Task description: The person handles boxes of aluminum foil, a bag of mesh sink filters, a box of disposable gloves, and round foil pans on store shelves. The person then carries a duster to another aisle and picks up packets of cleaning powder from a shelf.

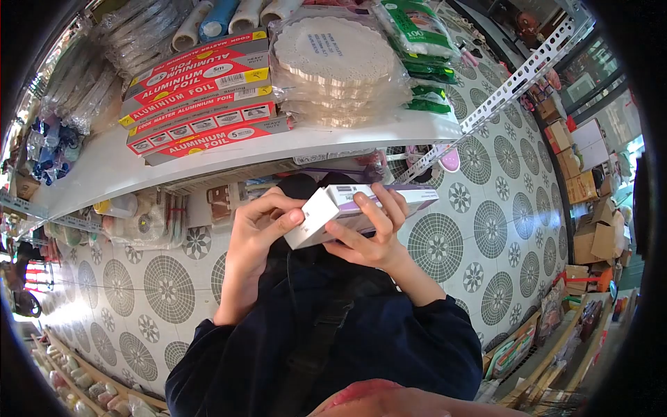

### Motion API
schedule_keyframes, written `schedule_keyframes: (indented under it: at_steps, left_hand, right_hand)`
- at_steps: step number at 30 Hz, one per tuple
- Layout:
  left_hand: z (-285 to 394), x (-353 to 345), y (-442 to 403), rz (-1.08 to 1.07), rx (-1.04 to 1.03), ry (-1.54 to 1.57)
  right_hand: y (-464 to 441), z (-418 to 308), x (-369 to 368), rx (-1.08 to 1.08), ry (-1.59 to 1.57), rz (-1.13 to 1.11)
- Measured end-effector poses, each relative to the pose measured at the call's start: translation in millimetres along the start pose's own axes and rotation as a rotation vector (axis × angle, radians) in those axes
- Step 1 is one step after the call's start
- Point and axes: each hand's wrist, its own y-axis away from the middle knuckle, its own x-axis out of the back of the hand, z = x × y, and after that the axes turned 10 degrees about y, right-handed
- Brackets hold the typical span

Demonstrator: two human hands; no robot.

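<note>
A long white and purple carton box (pixel 316 217) is held in front of my chest, tilted, with its white end toward the left. My left hand (pixel 256 226) is closed at that end, the thumb pressed against the white end panel and the fingers bent behind it. My right hand (pixel 379 233) wraps around the middle of the box, its fingers along the upper side. Part of the printed side is hidden by my right fingers. I cannot tell whether the end panel is loose or closed.
Ahead is a white shelf (pixel 90 177) with stacked aluminium foil boxes (pixel 201 90), paper doilies (pixel 333 48) and green packets (pixel 424 52). A perforated metal post (pixel 517 80) rises at its right corner. Cardboard boxes (pixel 596 233) stand far right, and goods racks flank the patterned floor (pixel 445 243).
</note>
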Motion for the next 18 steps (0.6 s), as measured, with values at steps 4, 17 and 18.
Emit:
schedule_keyframes:
  at_steps: [4, 17, 18]
  left_hand:
    - [-5.8, 2.9, -0.9, -0.025, 0.07, 0.077]
    - [0.7, -15.3, -7.2, 0.051, -0.149, -0.211]
    - [7.5, -16.6, -8.6, 0.122, -0.128, -0.162]
  right_hand:
    - [-0.8, -1.2, 2.2, 0.023, 0.007, -0.039]
    - [-81.0, 19.0, 41.5, 0.055, -0.26, -0.452]
    - [-97.8, 25.6, 60.5, 0.02, -0.303, -0.449]
